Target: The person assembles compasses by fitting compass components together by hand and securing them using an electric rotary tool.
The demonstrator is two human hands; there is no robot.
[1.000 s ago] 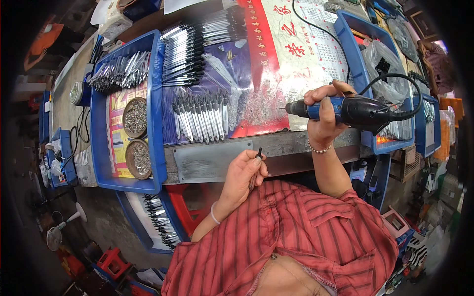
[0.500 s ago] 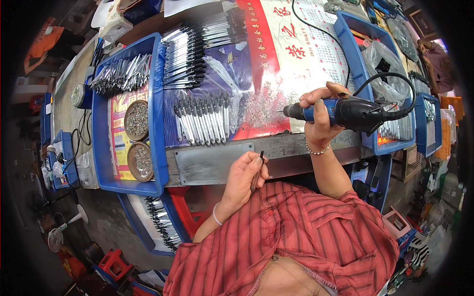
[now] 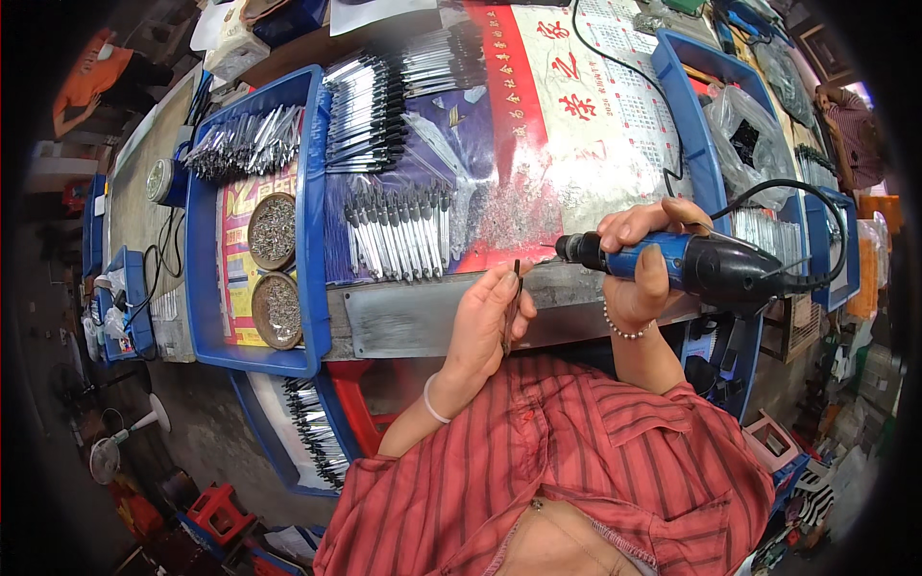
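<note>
My right hand (image 3: 642, 264) is wrapped round a blue and black corded rotary tool (image 3: 711, 267), held level above the table's front edge. Its thin bit points left. Closed fingers of my left hand (image 3: 490, 317) grip a slim dark rod (image 3: 517, 278), which stands nearly upright to the left of the bit and apart from it. What kind of rod it is I cannot make out. Beyond my left hand lies a row of silver pens with black ends (image 3: 399, 230). More such pens (image 3: 365, 115) are stacked farther back.
At left a blue tray (image 3: 315, 221) holds loose pens and two round bowls (image 3: 279, 309) of small metal parts. A metal plate (image 3: 403, 322) covers part of the table's front edge. Another blue tray (image 3: 663, 58) with plastic bags stands at right, beside the tool's black cord (image 3: 836, 230).
The rotary tool in my right hand has come down and nearer to me. My left hand has risen slightly to the right with the rod, so rod and bit are closer together.
</note>
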